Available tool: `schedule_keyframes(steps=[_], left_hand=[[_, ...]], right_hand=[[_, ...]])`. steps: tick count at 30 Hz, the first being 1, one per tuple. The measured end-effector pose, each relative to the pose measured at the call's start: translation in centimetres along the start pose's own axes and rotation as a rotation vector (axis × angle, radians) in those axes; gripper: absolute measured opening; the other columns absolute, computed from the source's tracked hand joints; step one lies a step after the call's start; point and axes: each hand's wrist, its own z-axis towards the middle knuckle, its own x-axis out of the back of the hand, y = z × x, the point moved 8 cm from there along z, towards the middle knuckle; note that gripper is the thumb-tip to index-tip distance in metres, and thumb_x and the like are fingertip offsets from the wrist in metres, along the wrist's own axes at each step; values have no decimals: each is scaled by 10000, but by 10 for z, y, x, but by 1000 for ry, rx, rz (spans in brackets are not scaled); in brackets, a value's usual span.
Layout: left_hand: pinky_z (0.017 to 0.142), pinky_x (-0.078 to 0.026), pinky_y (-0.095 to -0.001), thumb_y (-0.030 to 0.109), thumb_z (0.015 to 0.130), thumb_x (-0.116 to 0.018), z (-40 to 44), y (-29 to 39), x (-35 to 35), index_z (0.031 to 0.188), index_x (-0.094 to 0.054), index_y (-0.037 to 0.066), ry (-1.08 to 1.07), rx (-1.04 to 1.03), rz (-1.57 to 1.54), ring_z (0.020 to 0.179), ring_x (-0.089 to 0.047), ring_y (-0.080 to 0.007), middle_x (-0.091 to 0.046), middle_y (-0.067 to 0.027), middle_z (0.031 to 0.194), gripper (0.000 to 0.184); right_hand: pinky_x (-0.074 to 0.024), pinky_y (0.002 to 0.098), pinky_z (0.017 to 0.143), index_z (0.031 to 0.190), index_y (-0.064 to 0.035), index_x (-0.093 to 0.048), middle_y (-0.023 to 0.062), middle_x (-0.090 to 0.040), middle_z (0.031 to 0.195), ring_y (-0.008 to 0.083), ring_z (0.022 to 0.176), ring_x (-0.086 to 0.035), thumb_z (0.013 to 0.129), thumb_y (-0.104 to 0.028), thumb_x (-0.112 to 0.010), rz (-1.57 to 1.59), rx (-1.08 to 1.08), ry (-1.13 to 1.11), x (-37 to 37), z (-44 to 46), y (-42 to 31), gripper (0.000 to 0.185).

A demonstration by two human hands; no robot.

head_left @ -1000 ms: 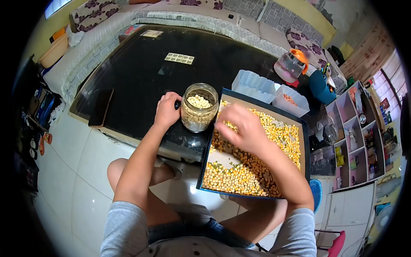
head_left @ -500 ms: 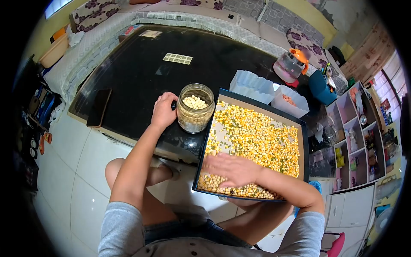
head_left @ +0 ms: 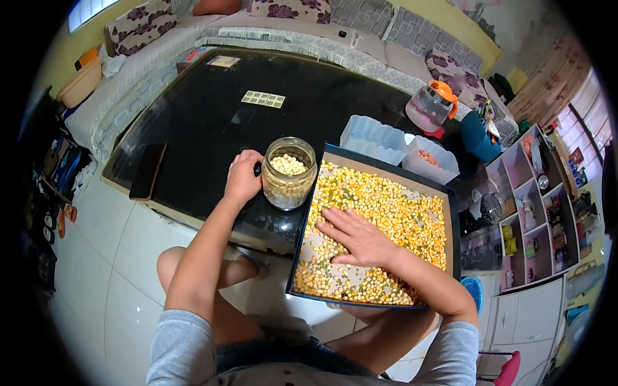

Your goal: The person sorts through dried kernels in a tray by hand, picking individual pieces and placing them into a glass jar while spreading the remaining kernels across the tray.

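Note:
My right hand [head_left: 360,238] lies with its fingers spread on yellow corn kernels [head_left: 399,212] in a shallow dark-edged box [head_left: 456,238]. Small green beans are mixed among the kernels, and bare patches of the box bottom show to the left of my fingers. At the front of the black table, my left hand [head_left: 243,177] is closed round a small black object [head_left: 257,168], mostly hidden by the fingers. Just right of that hand stands an open glass jar [head_left: 290,186], partly filled with pale round beans [head_left: 288,165].
Behind the box are a translucent plastic container [head_left: 373,138] and another [head_left: 431,168] holding reddish pieces. A pitcher with an orange lid [head_left: 432,106] stands farther back. On the black table [head_left: 193,122] lie a phone [head_left: 148,172] and a pale card [head_left: 262,98].
My right hand has slid up and to the right across the kernels, and its fingers are spread wider. More of the box bottom shows at the left. My left hand stays beside the jar.

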Motion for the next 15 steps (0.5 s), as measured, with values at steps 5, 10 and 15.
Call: schedule_keyframes(steps=[5, 10, 15], left_hand=[[858, -408, -371, 165, 712, -656, 0, 1, 1, 884, -603, 81, 6, -9, -6, 983, -517, -271, -561, -63, 1028, 199], [857, -409, -375, 165, 708, -660, 1, 1, 1, 883, -603, 82, -3, 7, -10, 984, -519, -270, -562, -60, 1026, 201], [857, -410, -376, 160, 706, -663, 0, 0, 1, 885, -605, 83, -2, 0, -15, 987, -518, -272, -560, -60, 1030, 204]], right_hand=[[-141, 383, 1117, 1421, -126, -209, 131, -194, 1472, 262, 1362, -187, 859, -572, -413, -14, -248, 119, 2, -11, 50, 746], [-211, 387, 1093, 1348, -90, -364, 164, -303, 1418, 298, 1314, -284, 873, -434, -489, 11, -347, 286, 17, -15, 69, 600], [-435, 371, 881, 1054, -36, -588, 134, -570, 1059, 307, 1012, -532, 791, -164, -627, 277, -256, 487, 41, -5, 43, 295]])
